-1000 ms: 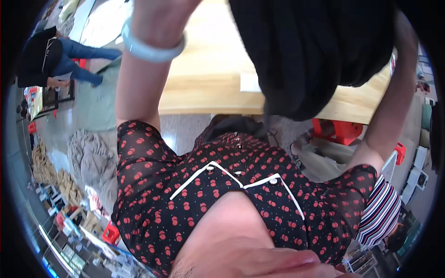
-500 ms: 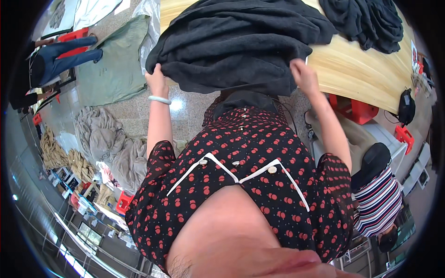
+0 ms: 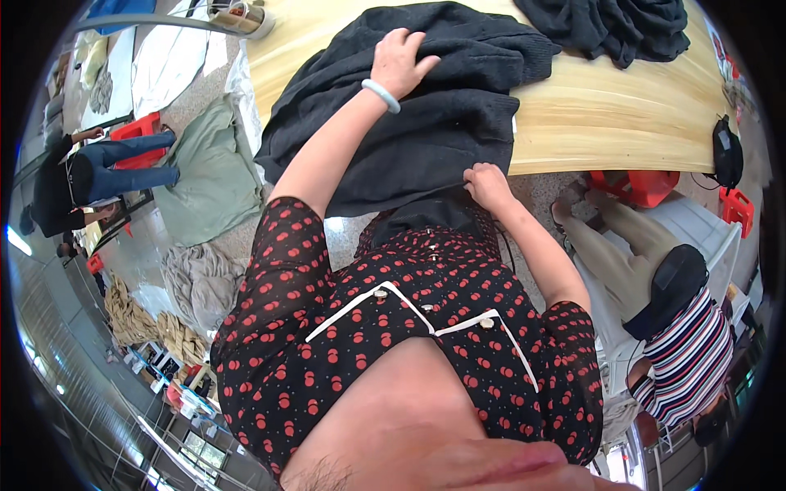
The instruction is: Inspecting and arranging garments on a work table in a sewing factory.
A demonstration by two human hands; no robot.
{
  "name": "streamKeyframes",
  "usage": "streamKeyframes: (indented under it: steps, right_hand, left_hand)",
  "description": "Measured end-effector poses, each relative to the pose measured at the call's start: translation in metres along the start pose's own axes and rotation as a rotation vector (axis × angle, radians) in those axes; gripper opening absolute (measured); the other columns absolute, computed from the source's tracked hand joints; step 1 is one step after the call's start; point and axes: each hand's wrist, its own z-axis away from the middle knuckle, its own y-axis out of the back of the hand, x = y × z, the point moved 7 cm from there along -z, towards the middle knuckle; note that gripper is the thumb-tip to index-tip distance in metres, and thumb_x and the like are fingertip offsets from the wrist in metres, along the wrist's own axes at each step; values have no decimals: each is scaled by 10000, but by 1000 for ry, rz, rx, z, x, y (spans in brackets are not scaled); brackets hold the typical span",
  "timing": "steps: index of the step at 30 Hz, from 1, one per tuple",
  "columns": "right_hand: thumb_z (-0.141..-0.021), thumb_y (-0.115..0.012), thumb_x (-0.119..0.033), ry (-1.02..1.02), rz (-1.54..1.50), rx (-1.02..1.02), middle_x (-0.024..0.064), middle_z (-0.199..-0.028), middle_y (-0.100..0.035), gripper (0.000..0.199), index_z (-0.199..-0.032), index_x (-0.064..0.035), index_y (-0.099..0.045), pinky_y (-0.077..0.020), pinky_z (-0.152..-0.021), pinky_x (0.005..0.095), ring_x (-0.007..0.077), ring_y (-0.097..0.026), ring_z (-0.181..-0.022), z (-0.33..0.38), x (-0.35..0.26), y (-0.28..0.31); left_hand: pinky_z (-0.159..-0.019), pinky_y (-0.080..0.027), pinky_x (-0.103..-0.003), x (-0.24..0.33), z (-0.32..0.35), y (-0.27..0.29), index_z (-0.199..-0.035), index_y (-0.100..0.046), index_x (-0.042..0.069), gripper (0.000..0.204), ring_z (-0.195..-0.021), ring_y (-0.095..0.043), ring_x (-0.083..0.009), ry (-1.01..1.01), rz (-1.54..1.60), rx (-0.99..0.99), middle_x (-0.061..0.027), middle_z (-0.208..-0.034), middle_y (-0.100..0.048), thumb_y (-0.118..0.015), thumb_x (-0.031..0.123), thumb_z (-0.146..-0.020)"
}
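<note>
A black knit sweater (image 3: 409, 155) with ribbed edges lies over the near side of the wooden table, its lower part hanging past the edge toward my lap. My left hand (image 3: 399, 64) rests on the upper folds, fingers apart, with a pale bangle on the wrist. Lower down, my right hand (image 3: 490, 186) is closed on the sweater's near right edge, thumb and fingers pinched together. Some of the cloth in that grip is hidden by the fingers.
Another heap of black knitwear (image 3: 610, 29) lies at the table's far right. Pale wood tabletop (image 3: 606, 114) shows between them. A black pouch (image 3: 722, 155) hangs by the right corner. Red stools (image 3: 634, 186) stand below. One person sits at right; another is at far left.
My left hand has let go of the sweater's left edge and moved up and right onto its folds. My right hand has come down to the near edge. The sweater lies flatter.
</note>
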Motion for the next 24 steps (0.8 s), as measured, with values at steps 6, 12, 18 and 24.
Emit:
streamKeyframes:
  steps: [6, 12, 18, 24]
  right_hand:
    - [-694, -578, -43, -1, -310, 286, 112, -728, -531, 77, -753, -39, -528, -430, -630, 351, 281, -527, -691, -10, -30, 139]
    - [-743, -559, -78, -200, -223, 45, 137, -768, -553, 105, -832, -25, -537, -439, -633, 366, 304, -548, -727, 5, -10, 122]
    - [-749, -528, -64, -195, -188, -3, 141, -787, -555, 114, -848, -22, -567, -440, -685, 385, 318, -544, -767, -1, -24, 84]
    - [-749, -521, -72, -238, -152, -76, 139, -762, -546, 96, -803, -9, -570, -438, -683, 390, 314, -542, -770, -2, -17, 74]
  left_hand:
    - [-639, -424, -338, 43, 11, -76, -661, -517, 97, 12, -668, -515, -242, -504, -95, -419, -81, -686, -512, -510, 90, -668]
    - [-629, -454, -360, 50, 21, -44, -773, -543, 84, 89, -732, -526, -278, -226, 137, -343, -106, -774, -505, -513, 69, -690]
    - [-754, -445, -383, -33, -36, -93, -890, -562, 68, 259, -825, -542, -310, 154, -132, -458, -143, -877, -551, -571, 283, -746]
    - [-643, -473, -357, -2, -47, -57, -879, -581, 113, 166, -710, -564, -278, -59, 21, -231, -99, -767, -550, -567, 164, -722]
